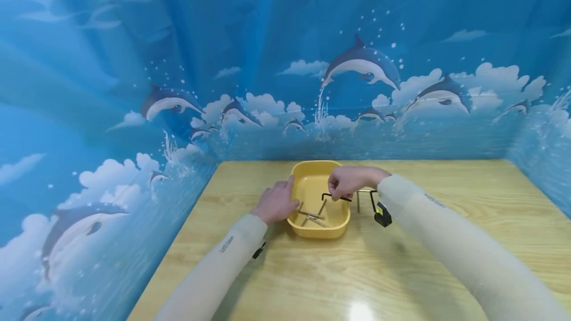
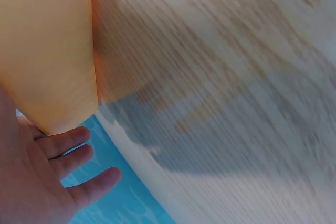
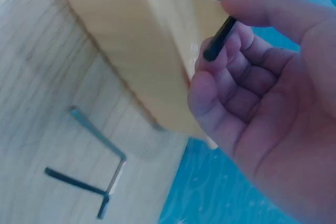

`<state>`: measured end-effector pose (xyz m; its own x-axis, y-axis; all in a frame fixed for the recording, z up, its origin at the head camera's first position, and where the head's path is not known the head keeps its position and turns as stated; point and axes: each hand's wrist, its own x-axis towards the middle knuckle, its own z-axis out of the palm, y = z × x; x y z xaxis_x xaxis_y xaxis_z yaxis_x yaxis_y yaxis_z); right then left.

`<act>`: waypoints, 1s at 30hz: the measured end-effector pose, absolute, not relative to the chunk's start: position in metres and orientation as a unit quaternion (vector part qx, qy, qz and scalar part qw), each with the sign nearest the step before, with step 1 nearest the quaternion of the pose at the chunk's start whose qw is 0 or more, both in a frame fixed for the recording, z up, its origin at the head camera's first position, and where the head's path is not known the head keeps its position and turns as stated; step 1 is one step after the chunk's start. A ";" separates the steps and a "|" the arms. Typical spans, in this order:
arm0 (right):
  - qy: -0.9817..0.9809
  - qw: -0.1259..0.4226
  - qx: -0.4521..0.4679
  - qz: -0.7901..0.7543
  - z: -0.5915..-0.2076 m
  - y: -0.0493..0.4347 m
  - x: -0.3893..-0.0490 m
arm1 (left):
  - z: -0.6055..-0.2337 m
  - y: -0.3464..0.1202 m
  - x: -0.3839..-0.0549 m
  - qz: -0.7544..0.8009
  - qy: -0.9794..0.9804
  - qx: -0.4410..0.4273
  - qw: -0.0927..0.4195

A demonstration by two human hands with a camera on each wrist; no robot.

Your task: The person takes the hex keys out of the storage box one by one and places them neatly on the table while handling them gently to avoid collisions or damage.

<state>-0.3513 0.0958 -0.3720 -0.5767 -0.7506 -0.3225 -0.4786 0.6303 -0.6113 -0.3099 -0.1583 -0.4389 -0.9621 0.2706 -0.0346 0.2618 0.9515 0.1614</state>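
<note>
My right hand point(image 1: 350, 182) pinches a black L-shaped hex key point(image 3: 220, 39) between thumb and fingers, above the right side of a yellow plastic basin point(image 1: 318, 232). The key's short bent end points out to the left of the fingers. Several silver hex keys point(image 1: 311, 216) lie crossed on the basin floor toward its near end. My left hand point(image 1: 277, 202) rests against the basin's left rim, and in the left wrist view three of its fingers point(image 2: 94, 187) stretch out loosely beside the outer wall.
Right of the basin, a silver hex key point(image 3: 100, 132) and a black hex key point(image 3: 76, 181) lie close together on the wood-grain table point(image 1: 285, 281). A blue dolphin-print curtain point(image 1: 267, 63) borders the table at the back and sides.
</note>
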 end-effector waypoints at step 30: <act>0.860 0.281 -0.269 -0.331 -0.396 0.194 -0.332 | -0.438 -0.158 -0.314 0.052 0.988 0.140 0.033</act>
